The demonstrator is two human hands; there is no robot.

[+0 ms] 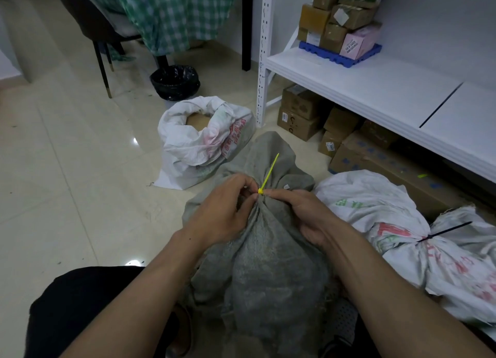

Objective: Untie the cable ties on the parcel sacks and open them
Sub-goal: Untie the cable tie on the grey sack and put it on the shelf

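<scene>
**One head-worn view, angled down over the floor**

A single wide-angle camera sits on the person's head and looks forward and down. Both forearms enter from the bottom edge, the left hand (224, 210) and right hand (306, 215) meeting near the centre, close to the lens, over a grey sack (268, 263). The tiled floor (67, 156) fills the left side. Farther off, a white shelf unit (375, 89) runs along the right and a chair (88, 22) stands at top left. Straight lines bow towards the edges. No second view exists to overlap.
</scene>
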